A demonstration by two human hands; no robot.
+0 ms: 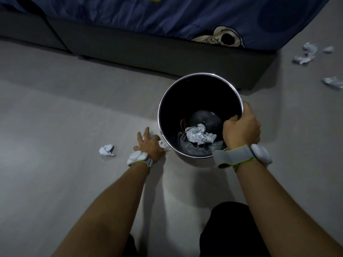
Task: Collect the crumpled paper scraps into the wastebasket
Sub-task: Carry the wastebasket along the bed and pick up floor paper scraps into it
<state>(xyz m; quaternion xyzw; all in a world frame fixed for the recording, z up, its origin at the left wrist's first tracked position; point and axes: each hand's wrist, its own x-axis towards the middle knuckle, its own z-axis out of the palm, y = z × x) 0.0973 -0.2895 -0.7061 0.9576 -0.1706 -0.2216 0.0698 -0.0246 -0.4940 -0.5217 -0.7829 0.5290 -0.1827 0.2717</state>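
Note:
A round black wastebasket [163,101] with a shiny metal rim stands on the grey floor, and a crumpled paper ball [199,135] lies inside it. My right hand [241,127] grips the rim at its right side. My left hand [150,143] is down at the floor just left of the wastebasket, fingers spread over a crumpled paper scrap [163,144] that is mostly hidden under the hand. Another crumpled scrap [106,150] lies on the floor further left of that hand.
A dark bed base [167,54] with a blue printed sheet [167,15] runs along the far side. Several more paper scraps [305,53] lie on the floor at the far right, past the bed corner. My dark-clothed knees [226,232] are at the bottom.

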